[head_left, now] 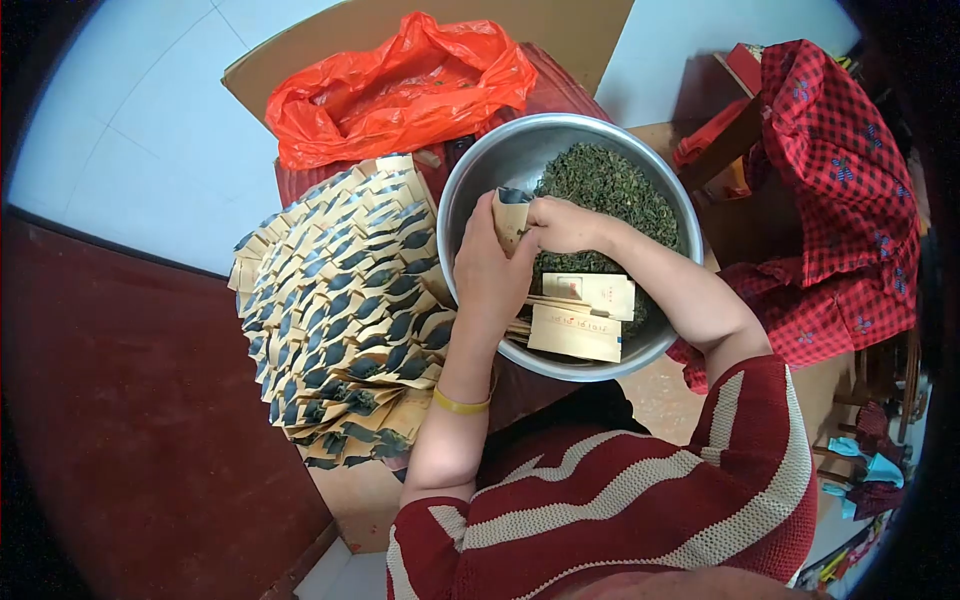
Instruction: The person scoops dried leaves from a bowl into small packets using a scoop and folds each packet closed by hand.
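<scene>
My left hand (492, 262) is wrapped round a small brown paper packet (511, 222) with a dark top, held over the left side of a metal basin (462, 172). Closed, my right hand (565, 226) touches the packet's right side; its fingertips are partly hidden, and what they hold cannot be made out. Dark green dried leaves (612, 180), like tea, are heaped in the basin below and beyond my hands. Flat paper packets (576, 333) with printing lie stacked on the leaves at the near side.
Many filled paper packets (340, 290) stand in tight rows left of the basin. Behind them lies an open red plastic bag (400, 95) in front of a cardboard sheet (570, 40). Red checked cloth (840, 180) drapes over a chair at the right.
</scene>
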Demonstrator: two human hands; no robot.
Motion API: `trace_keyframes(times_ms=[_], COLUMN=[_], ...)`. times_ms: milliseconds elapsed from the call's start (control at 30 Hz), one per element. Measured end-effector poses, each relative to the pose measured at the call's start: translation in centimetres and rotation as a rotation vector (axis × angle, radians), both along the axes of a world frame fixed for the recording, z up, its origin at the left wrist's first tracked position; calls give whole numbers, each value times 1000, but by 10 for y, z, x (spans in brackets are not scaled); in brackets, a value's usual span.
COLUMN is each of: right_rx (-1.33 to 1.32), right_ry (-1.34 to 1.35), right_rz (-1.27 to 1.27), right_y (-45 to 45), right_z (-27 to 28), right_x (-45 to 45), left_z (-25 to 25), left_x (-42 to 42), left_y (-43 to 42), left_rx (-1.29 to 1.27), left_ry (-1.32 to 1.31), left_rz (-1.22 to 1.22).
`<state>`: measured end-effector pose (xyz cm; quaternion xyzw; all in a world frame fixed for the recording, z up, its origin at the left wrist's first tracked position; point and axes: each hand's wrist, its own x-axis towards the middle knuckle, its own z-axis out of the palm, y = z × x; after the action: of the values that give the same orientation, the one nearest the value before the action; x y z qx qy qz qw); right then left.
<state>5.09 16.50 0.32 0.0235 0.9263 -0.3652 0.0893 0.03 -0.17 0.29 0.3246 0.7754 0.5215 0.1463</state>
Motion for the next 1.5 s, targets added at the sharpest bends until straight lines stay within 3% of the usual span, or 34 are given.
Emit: trace_keyframes(times_ms=[100,200,367,567,867,1333,1500], right_rx=[-179,-506,-366,-444,215,318,154], right_ry=[-99,56,422,701,1024,1073,943], right_rz=[-23,-305,-500,-540,-260,-104,-381], right_y=[11,21,42,34,14,10,23], right_z=[-14,-20,6,34,45,45,34], right_x=[-7,-10,-3,10,18,17,13], left_z=[4,1,1,7,1,5,6], left_x=[2,2,1,2,2,1,2], left_y=[0,0,1,0,1,1,1], left_rx=[18,9,-12,-98,-86,-135,-135], left_ry=[-6,3,-3,-9,41,15,-8], left_rz=[13,22,10,-36,-37,-52,-39])
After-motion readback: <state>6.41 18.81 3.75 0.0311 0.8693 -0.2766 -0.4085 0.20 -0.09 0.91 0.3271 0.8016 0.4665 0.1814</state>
